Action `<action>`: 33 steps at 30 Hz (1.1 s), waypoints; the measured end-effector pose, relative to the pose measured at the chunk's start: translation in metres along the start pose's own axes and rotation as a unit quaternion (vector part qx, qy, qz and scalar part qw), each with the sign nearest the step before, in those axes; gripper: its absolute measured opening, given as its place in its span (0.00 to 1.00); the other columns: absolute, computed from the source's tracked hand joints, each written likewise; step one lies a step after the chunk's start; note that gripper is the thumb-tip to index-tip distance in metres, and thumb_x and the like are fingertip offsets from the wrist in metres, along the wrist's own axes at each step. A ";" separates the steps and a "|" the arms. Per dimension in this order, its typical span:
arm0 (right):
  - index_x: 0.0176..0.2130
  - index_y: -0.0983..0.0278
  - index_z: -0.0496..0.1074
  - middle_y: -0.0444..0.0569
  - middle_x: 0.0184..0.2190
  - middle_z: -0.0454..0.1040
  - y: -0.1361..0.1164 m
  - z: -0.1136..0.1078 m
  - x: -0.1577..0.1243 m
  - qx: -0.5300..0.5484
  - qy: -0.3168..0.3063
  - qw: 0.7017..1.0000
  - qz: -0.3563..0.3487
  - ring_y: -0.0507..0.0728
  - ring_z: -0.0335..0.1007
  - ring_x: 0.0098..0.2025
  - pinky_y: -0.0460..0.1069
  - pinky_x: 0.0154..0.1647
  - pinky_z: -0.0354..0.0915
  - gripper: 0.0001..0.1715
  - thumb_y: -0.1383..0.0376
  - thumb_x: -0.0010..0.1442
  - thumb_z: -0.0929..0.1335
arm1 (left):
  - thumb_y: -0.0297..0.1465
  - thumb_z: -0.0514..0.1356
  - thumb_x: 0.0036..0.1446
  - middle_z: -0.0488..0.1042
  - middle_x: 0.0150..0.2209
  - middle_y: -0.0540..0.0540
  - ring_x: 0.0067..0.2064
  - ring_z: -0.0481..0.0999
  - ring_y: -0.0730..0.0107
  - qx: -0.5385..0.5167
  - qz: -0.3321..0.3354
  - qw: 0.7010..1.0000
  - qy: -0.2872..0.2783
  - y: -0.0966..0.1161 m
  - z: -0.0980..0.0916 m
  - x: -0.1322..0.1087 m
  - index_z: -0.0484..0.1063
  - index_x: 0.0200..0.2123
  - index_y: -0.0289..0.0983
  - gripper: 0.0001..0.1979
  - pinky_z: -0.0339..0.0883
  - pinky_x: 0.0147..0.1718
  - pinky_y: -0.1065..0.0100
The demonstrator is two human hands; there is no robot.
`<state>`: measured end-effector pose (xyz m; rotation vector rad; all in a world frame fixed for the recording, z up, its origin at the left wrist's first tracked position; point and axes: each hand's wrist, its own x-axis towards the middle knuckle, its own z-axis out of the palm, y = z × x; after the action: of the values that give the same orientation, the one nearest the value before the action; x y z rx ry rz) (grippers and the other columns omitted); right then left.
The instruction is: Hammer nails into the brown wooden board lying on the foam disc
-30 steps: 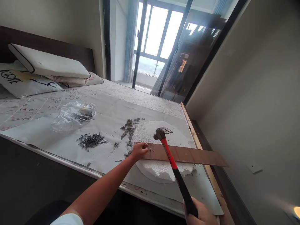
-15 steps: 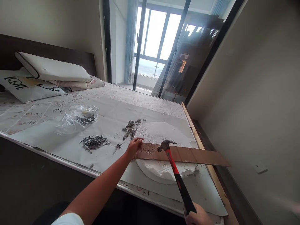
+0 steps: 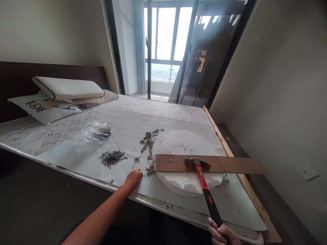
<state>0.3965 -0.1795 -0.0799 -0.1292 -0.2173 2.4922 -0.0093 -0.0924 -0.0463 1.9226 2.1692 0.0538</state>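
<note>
My right hand (image 3: pixel 222 234) is wrapped round the black grip of a claw hammer (image 3: pixel 201 177) with a red neck. The hammer's head is over the middle of a long brown board (image 3: pixel 230 164), and I cannot tell if it touches. Rows of small holes and nail heads show at the board's left end. Off that end, my left hand (image 3: pixel 134 179) is closed, fingers pinched on a nail (image 3: pixel 144 175) whose thin shaft sticks out to the right. Under the board lies a round white foam slab (image 3: pixel 176 182) with a ragged front edge.
A heap of nails (image 3: pixel 112 158) lies on the grey sheet (image 3: pixel 127 126) over the mattress. Behind it sits a clear plastic bag (image 3: pixel 93 132) with dark contents. Grey crumbs (image 3: pixel 148 139) are scattered beside the foam. Pillows (image 3: pixel 71 88) lie far left; a wooden rail (image 3: pixel 219 129) runs along the right.
My left hand has left the board's end and moved down and left, a nail now showing in its fingers. The hammer has shifted right along the board. The camera view has turned slightly.
</note>
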 end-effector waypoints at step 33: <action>0.26 0.63 0.60 0.34 0.13 0.57 -0.005 -0.005 0.009 -0.002 0.004 1.000 -0.013 0.42 0.35 0.09 0.38 0.07 0.45 0.04 0.68 0.45 0.64 | 0.37 0.56 0.50 0.77 0.32 0.46 0.34 0.74 0.66 -0.336 0.104 0.927 0.132 0.157 -0.038 0.056 0.77 0.28 0.37 0.12 0.65 0.32 0.69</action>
<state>0.3928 -0.1697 -0.0841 -0.1366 -0.2198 2.4652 0.1304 -0.0118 0.0114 1.7705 1.7285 1.0050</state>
